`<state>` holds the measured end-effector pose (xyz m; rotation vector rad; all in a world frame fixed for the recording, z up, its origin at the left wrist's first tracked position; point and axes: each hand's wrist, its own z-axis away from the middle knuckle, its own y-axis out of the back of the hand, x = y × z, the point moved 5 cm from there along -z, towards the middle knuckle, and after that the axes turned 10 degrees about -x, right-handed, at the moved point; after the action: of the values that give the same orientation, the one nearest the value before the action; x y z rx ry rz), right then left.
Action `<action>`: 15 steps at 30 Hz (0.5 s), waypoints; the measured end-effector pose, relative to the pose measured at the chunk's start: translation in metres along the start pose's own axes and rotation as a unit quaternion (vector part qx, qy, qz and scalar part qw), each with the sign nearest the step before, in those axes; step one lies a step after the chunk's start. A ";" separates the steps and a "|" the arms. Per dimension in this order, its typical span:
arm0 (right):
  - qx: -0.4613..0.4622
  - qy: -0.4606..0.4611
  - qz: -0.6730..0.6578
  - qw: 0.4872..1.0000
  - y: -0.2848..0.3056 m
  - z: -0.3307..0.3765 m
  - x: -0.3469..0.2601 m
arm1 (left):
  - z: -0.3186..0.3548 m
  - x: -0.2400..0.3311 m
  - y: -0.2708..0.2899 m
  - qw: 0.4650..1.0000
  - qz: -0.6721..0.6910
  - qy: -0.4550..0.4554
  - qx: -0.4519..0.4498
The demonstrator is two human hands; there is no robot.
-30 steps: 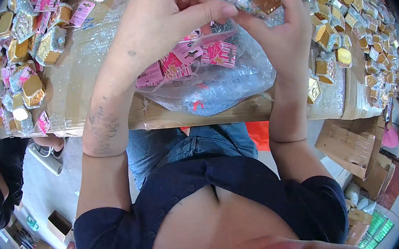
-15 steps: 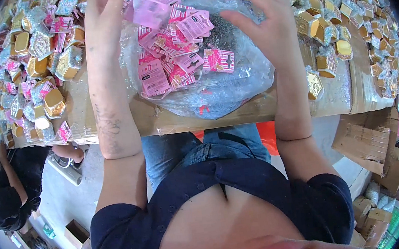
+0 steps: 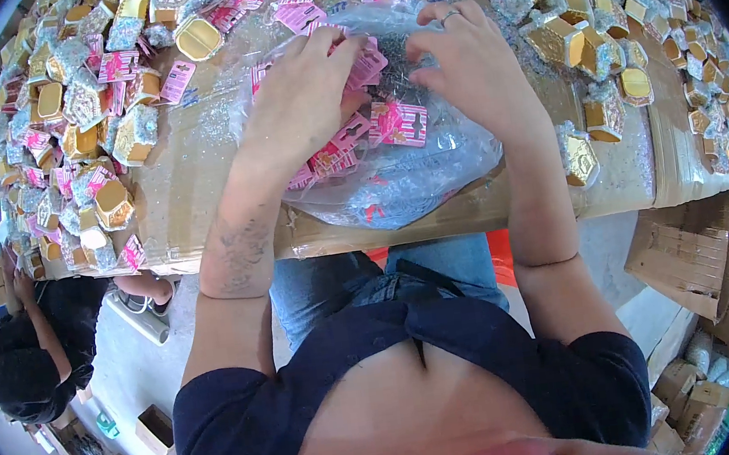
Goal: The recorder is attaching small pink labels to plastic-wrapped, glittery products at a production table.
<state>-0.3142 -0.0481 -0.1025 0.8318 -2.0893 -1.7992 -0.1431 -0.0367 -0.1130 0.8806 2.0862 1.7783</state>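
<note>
Pressing left hand [image 3: 301, 100] and right hand [image 3: 476, 62] onto a clear plastic bag [image 3: 404, 178] of pink cards [image 3: 402, 122]. Curling fingers [image 3: 335, 47] loosely over it, gripping nothing clearly. Sitting on the desk [image 3: 198, 183] among gold boxes [image 3: 554, 39].

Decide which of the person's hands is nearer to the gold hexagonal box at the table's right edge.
Right. The right hand rests on the clear plastic bag, just left of the gold hexagonal box. The left hand lies farther left, across the bag.

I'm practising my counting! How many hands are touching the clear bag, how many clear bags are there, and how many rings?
hands on the bag: 2, the left hand and the right hand
clear bag: 1
ring: 1, on the right hand
total: 4
</note>
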 end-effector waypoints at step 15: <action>0.031 0.057 -0.002 0.998 -0.016 -0.011 -0.006 | -0.006 -0.033 0.015 0.636 0.762 0.103 0.058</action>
<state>-0.2995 -0.0546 -0.1152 0.9324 -2.0814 -1.6545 -0.1165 -0.0598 -0.1039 3.2156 1.2908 2.2506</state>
